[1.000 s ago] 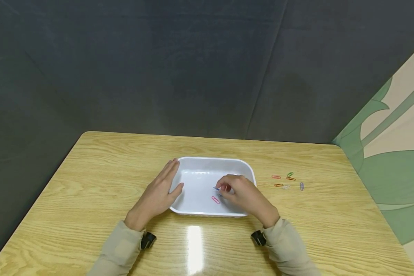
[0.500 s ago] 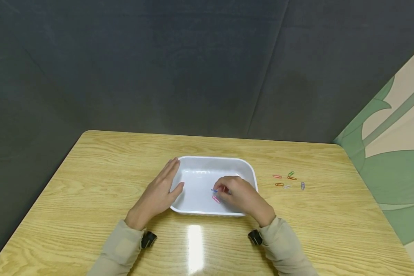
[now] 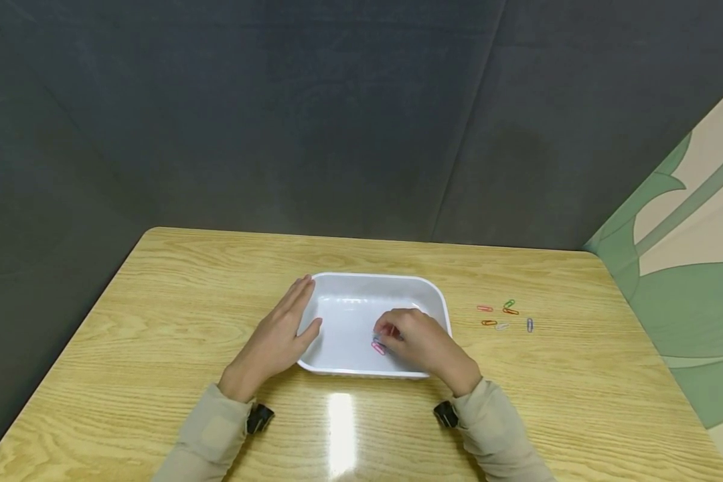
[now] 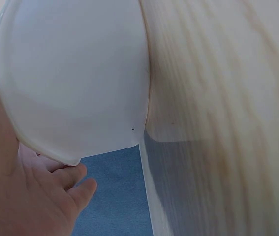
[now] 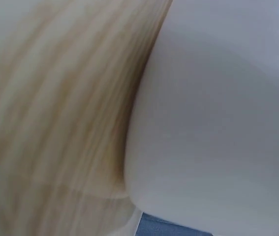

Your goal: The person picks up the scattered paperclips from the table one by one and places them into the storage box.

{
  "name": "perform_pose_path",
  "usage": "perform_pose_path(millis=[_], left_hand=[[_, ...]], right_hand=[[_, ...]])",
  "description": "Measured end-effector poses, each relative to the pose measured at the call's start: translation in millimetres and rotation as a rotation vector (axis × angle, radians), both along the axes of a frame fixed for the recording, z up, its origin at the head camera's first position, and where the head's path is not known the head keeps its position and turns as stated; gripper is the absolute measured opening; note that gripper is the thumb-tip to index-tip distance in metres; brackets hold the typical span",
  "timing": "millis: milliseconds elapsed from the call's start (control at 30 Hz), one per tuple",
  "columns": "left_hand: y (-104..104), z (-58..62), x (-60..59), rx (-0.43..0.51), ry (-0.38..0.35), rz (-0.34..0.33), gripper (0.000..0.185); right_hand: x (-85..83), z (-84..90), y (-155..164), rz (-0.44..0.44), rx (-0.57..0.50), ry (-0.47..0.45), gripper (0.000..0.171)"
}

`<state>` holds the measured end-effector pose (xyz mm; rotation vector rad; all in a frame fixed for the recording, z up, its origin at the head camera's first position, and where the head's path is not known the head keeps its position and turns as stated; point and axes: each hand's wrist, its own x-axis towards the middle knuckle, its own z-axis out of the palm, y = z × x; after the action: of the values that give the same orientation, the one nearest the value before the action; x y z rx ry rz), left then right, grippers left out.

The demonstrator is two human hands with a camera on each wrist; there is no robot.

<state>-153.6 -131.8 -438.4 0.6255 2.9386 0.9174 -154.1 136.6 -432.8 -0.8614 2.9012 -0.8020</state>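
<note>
A white plastic tray (image 3: 343, 325) sits on the wooden table. My left hand (image 3: 271, 338) lies along its left rim with straight fingers, the thumb reaching over the inside; in the left wrist view the hand (image 4: 36, 191) touches the tray's rim. My right hand (image 3: 424, 341) is inside the tray on the right, fingers curled downward. Close under its fingertips is a blue paper clip (image 3: 376, 340), partly hidden; whether the fingers still pinch it is too small to tell. Right beside it on the tray floor lies a pink paper clip (image 3: 378, 349). The right wrist view shows only the tray's outer wall (image 5: 203, 123) and table.
Right of the tray, several loose paper clips lie on the table (image 3: 578, 375): a pink one (image 3: 485, 308), a green one (image 3: 509, 304), two orange-red ones, a white one (image 3: 503, 327) and a purple-blue one (image 3: 529, 325). A dark curtain (image 3: 277, 134) hangs behind.
The blue paper clip, pinched in my right fingers earlier, has come down and left, now next to the pink one. The right hand shifted slightly left; the left hand stayed still.
</note>
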Motion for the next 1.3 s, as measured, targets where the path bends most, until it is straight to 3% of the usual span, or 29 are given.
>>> perform_pose_path(millis=[900,1300], left_hand=[[-1,-0.1,1.0,0.006,0.001,0.007,0.067],[0,0.7,1.2,0.004,-0.008,0.008,0.068]], right_hand=[[8.8,22.0,35,-0.136,-0.125,0.068,0.015],[13.3,26.0,57,-0.195,-0.109,0.082,0.020]])
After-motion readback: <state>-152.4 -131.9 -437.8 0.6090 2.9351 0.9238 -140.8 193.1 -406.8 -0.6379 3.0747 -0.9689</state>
